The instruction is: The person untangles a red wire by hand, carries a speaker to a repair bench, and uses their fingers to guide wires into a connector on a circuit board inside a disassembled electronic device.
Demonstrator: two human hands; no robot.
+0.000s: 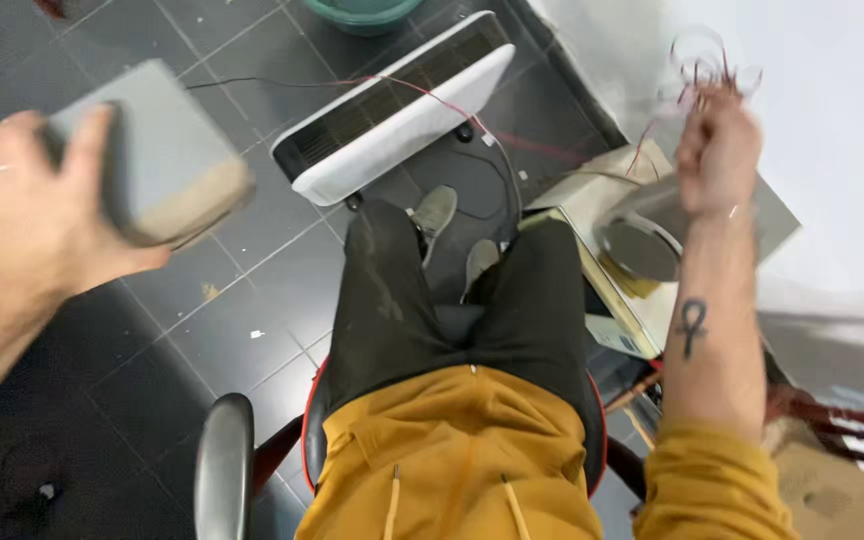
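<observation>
I sit on a chair, looking down at my lap and dark trousers. My left hand (27, 215) is raised at the left and grips a grey box-shaped block (157, 155) with a tan end face. My right hand (717, 150) is lifted at the right and is closed around a loose bundle of thin red wires (707, 65). Below that hand, a round metal disc part (637, 245) sits on a pale box (612, 195) beside my right leg.
A white electric heater (402, 105) lies on the dark tiled floor ahead of my feet, with thin wires running from it. A green basin (362, 12) is at the top. The chair armrest (224, 465) is bottom left. A white wall is right.
</observation>
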